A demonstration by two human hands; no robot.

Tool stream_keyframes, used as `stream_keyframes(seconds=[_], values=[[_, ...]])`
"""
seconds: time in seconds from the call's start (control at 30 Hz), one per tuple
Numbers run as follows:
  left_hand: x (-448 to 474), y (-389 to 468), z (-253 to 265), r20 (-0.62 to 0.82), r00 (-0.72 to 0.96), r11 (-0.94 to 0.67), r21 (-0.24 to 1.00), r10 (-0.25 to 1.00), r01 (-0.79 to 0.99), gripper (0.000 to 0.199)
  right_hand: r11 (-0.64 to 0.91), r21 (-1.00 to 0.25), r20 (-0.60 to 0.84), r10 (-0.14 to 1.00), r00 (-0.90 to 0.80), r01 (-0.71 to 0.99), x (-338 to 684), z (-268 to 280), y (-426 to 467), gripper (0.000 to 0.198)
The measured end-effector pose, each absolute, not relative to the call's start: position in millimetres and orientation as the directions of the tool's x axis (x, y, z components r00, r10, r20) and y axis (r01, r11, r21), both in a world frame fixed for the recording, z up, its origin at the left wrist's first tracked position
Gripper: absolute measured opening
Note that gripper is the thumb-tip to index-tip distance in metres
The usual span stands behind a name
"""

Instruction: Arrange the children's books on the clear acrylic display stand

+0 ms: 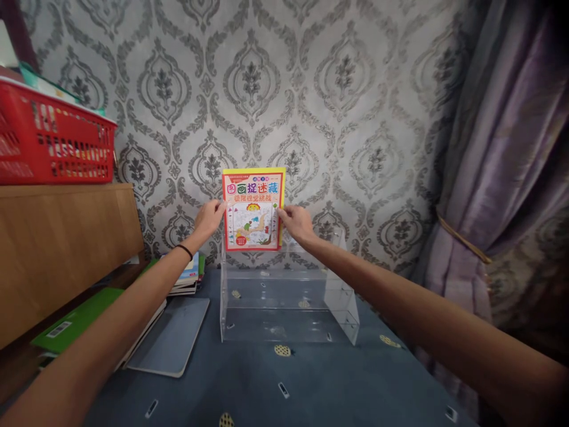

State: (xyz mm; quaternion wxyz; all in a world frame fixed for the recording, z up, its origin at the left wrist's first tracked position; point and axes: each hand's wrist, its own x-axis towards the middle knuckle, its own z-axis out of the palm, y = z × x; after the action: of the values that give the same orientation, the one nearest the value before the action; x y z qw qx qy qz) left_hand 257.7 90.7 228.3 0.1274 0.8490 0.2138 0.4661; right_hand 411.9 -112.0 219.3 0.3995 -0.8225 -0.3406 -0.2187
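A children's picture book [252, 222] with a red border and colourful Chinese lettering stands upright at the top of a clear acrylic tiered rack [275, 317]. Another yellow-edged cover [255, 171] shows just behind it. My left hand [208, 218] pinches the book's left edge; a dark band circles that wrist. On the opposite side, my right hand [297, 222] grips the right edge between thumb and fingers. Whether the book's bottom edge rests on the rack's upper tier, I cannot tell.
To the left, a red plastic basket [84, 142] sits on a wooden cabinet [66, 249]. Below are a green book [80, 320], a grey-blue notebook [171, 338] and a stack of books [186, 281]. A dark blue patterned cloth [338, 385] covers the table. Purple-grey curtains [484, 196] hang at right.
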Motion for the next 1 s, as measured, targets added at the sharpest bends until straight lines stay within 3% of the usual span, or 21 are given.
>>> stream_keyframes(seconds=[0.2,1.0], values=[[257.0,92.3,224.9,0.741,0.46,-0.872,0.431,0.489,0.232,0.031,-0.476,-0.511,0.639,0.348,0.687,0.716,411.2,215.9,-113.2,0.02],[251.5,92.9,217.5,0.743,0.459,-0.866,0.48,0.486,0.139,0.029,-0.387,-0.547,0.67,0.329,0.665,0.742,407.0,211.8,-118.4,0.023]])
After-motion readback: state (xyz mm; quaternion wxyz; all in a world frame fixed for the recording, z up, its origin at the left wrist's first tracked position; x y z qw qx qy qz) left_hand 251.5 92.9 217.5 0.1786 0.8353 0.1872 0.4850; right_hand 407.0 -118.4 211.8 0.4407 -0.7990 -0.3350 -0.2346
